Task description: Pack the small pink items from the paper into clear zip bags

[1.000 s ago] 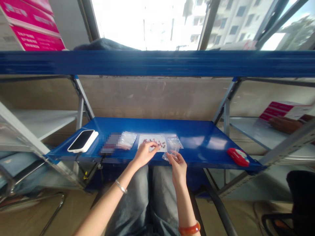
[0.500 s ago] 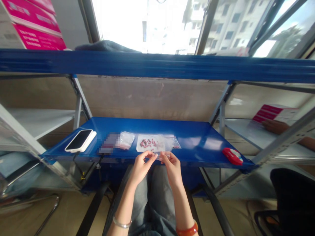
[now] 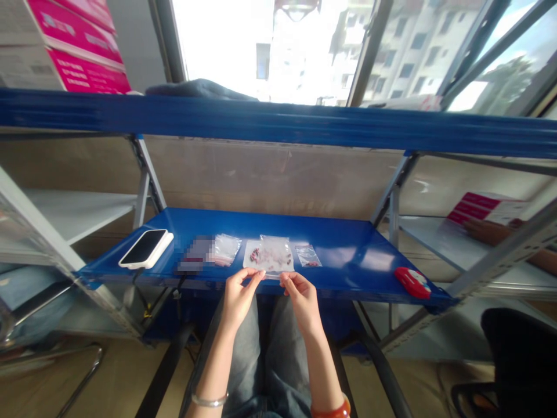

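A clear plastic bag (image 3: 274,246) stretches between my two hands at the front of the blue shelf. My left hand (image 3: 240,293) pinches one corner of its near edge, and my right hand (image 3: 300,296) pinches the other. Beneath and behind the bag lies a white sheet or tray (image 3: 247,261) with small dark red pieces (image 3: 255,254) scattered on it, partly seen through the plastic. Right of it rests a small clear bag (image 3: 308,255) with a few red pieces at its bottom. To the left is a stack of clear bags (image 3: 227,249).
A white-cased phone (image 3: 145,248) lies at the left of the blue shelf (image 3: 343,235). A red object (image 3: 412,282) sits near its right edge. Beyond the right frame, another person's hand (image 3: 483,231) touches a pink and white box (image 3: 478,208). Pink boxes (image 3: 87,69) stand upper left.
My hands have moved slightly apart, and the clear bag now spreads flat between them over the white sheet. The view has shifted a little.
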Tool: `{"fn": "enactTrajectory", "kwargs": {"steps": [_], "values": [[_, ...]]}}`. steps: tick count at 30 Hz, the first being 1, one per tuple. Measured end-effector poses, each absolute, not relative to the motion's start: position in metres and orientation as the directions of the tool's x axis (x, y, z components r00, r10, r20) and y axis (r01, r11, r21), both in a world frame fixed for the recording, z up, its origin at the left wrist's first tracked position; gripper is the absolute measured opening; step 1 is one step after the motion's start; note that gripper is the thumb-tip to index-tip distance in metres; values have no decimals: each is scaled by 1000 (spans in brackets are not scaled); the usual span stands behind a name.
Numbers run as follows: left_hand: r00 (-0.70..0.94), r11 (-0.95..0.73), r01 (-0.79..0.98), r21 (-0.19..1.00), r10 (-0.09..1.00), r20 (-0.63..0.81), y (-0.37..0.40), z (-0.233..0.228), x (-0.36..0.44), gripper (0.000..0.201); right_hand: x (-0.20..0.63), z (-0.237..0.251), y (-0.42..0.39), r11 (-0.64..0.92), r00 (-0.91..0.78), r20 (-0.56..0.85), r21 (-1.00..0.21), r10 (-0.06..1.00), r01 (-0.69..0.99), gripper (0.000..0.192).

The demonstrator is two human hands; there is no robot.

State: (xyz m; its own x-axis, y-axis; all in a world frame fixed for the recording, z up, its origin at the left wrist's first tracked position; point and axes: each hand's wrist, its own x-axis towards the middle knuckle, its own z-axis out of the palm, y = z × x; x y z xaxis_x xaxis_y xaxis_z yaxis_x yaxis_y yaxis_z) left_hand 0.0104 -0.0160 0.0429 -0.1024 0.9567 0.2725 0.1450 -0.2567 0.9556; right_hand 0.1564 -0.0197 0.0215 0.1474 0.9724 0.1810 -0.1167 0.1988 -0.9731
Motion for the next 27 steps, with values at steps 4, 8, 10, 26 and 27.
{"fn": "enactTrajectory", "kwargs": {"steps": [4, 8, 10, 26, 27], "values": [[-104, -258, 128, 958, 957, 271, -17, 42, 12, 24, 153, 23, -20, 226, 188, 207, -970, 960, -87, 29], [-85, -270, 158, 950, 955, 285, -16, 42, 8, 24, 152, 28, -21, 199, 165, 181, -975, 969, -98, 29], [-70, -279, 190, 941, 952, 297, -17, 42, 6, 24, 152, 29, -22, 184, 117, 173, -978, 978, -99, 28], [-17, -313, 210, 926, 946, 323, -23, 46, 10, 21, 136, 25, -22, 253, 97, 245, -963, 965, -93, 24], [-27, -310, 213, 927, 946, 323, -22, 46, 9, 21, 135, 25, -22, 238, 88, 229, -965, 969, -107, 24]]}}
